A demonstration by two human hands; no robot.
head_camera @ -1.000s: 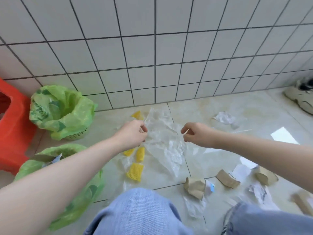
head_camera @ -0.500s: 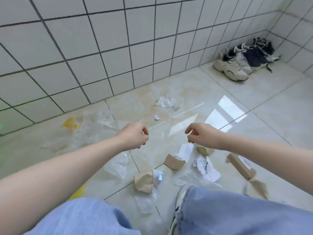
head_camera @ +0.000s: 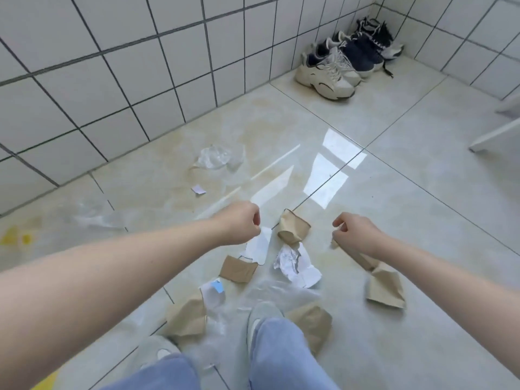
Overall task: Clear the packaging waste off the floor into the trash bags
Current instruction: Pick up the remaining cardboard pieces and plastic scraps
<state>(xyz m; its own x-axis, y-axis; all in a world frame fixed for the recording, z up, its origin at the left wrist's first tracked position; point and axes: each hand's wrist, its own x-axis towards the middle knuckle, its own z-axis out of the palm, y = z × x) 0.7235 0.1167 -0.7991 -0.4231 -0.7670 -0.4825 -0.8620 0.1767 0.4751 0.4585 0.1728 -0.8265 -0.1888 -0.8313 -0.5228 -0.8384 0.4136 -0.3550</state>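
Turned away from green trash bags toward crumpled brown cardboard scraps (head_camera: pixel 294 226). Left hand (head_camera: pixel 242 225), right hand (head_camera: pixel 351 233): clenched, empty. Pickup next.

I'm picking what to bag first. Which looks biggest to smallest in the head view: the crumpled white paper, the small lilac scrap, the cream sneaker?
1. Cream sneaker, though farthest away.
2. Crumpled white paper.
3. Lilac scrap.
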